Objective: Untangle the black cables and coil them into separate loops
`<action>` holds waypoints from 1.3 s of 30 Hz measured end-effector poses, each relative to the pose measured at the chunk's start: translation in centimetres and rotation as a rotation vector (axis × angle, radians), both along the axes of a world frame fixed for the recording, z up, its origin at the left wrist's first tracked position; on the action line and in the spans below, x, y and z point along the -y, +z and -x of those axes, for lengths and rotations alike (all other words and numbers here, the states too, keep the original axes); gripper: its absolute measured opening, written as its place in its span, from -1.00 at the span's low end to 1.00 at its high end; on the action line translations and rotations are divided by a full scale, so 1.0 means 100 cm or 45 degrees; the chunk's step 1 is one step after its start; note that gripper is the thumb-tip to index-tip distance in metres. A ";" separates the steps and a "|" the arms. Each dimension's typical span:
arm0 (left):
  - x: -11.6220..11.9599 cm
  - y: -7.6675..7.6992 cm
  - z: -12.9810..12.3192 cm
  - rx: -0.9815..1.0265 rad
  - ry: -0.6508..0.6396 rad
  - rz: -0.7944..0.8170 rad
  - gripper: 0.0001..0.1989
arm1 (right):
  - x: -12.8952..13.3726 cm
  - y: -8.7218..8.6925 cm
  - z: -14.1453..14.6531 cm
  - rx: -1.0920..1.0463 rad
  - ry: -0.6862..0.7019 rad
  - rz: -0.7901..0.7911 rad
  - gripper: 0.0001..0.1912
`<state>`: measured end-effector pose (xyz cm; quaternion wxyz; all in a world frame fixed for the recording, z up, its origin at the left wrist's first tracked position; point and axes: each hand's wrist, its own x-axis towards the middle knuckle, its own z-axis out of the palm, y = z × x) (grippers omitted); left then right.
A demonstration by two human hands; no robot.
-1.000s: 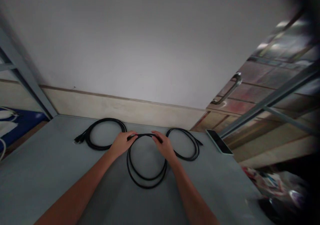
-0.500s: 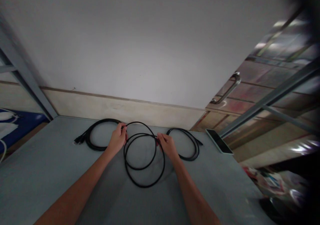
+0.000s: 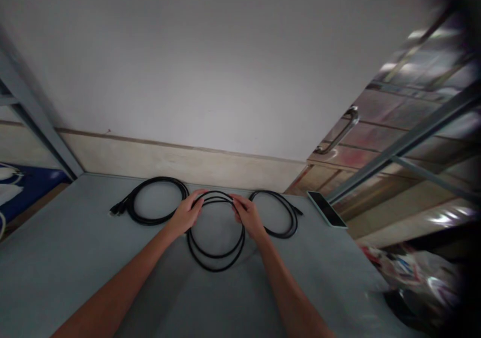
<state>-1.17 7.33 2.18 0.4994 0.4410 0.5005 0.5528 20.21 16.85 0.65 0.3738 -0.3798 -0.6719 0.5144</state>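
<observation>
Between my hands is a black cable (image 3: 216, 270) looped into a loose coil, its lower loops spread apart above the grey tabletop. My left hand (image 3: 187, 212) closes around the coil's upper left side. On the upper right, my right hand (image 3: 248, 214) pinches the loops between thumb and fingers. Just left of my left hand lies a coiled black cable (image 3: 141, 220) with its plugs sticking out to the left. Another coiled black cable (image 3: 289, 233) rests beside my right hand, one end pointing right. The held cable's ends are hidden.
A phone (image 3: 326, 209) lies on the grey tabletop (image 3: 75, 247) near its right back corner. Grey metal posts (image 3: 48, 127) stand at both sides, and a pale wall (image 3: 195, 77) rises behind. Blurred clutter (image 3: 409, 273) sits beyond the right edge.
My left hand has moved slightly right and now wraps the loops instead of pinching one strand. The held coil's loops have drawn closer together, and its upper arc is lower.
</observation>
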 end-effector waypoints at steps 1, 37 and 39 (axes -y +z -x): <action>0.000 0.002 0.000 0.000 -0.055 0.038 -0.47 | -0.001 0.001 -0.001 0.019 -0.026 -0.022 -0.57; 0.008 0.021 0.012 0.279 -0.322 0.297 -0.43 | -0.006 0.005 -0.018 -0.016 0.065 0.074 -0.60; 0.006 0.015 0.006 0.034 -0.231 0.179 -0.45 | 0.002 0.008 -0.010 0.009 0.175 0.076 -0.60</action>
